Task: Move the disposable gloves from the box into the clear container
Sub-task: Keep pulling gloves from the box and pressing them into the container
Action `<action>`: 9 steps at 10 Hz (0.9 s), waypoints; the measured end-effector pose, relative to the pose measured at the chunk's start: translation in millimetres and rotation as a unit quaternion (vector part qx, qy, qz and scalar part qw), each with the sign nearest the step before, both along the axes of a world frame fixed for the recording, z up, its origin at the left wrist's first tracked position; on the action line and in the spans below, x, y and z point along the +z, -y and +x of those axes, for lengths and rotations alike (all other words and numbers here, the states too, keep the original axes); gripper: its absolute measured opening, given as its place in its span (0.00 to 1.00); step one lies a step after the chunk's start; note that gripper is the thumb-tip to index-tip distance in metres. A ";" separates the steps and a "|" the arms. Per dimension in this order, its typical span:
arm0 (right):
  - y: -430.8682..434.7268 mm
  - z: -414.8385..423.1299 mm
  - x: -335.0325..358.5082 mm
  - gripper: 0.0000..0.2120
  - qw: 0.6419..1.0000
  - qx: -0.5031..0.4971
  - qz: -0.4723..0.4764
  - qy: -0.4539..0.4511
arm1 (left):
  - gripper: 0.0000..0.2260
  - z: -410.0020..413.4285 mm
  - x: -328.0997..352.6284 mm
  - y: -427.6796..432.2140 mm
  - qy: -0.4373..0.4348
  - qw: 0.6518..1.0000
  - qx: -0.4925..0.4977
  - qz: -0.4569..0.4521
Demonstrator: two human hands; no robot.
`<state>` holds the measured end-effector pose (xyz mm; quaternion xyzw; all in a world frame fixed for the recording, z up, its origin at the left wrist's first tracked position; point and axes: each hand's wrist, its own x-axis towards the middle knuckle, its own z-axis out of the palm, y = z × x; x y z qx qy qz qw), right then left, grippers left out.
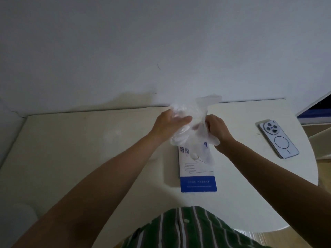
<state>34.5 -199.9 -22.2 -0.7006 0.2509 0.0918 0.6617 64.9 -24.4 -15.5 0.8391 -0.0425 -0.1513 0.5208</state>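
Observation:
A flat white and blue glove box (197, 174) lies on the white table (89, 149), partly under my hands. Above it my left hand (168, 124) grips a clear container (179, 133), tilted and held off the table. My right hand (217, 127) pinches a bunch of thin translucent disposable gloves (204, 108) at the container's mouth. Part of the gloves sticks up above both hands and part hangs down over the box. How much of the gloves sits inside the container is hard to tell.
A light blue phone (278, 138) lies face down at the table's right side. The wall (161, 51) runs along the table's far edge. The table's rounded front edge is near my striped shirt (188, 230). A dark screen edge (315, 108) shows at far right.

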 end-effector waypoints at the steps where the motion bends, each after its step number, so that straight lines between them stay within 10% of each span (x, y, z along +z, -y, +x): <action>1: -13.3 3.8 -5.8 0.07 0.992 0.098 -0.049 0.063 | 0.04 -1.5 -5.7 -9.2 -0.030 0.995 0.095 -0.027; 4: -59.5 20.3 22.6 0.13 0.990 0.023 -0.006 0.139 | 0.11 0.5 -12.2 -87.5 0.090 0.946 0.182 0.254; 6: -126.8 18.9 57.9 0.13 0.928 0.208 -0.055 0.306 | 0.10 -1.3 -25.0 -132.0 0.071 0.936 0.183 0.292; 9: -185.3 42.1 -6.6 0.18 0.763 0.479 -0.420 0.113 | 0.08 -3.0 -39.3 -177.3 0.028 0.920 0.144 0.363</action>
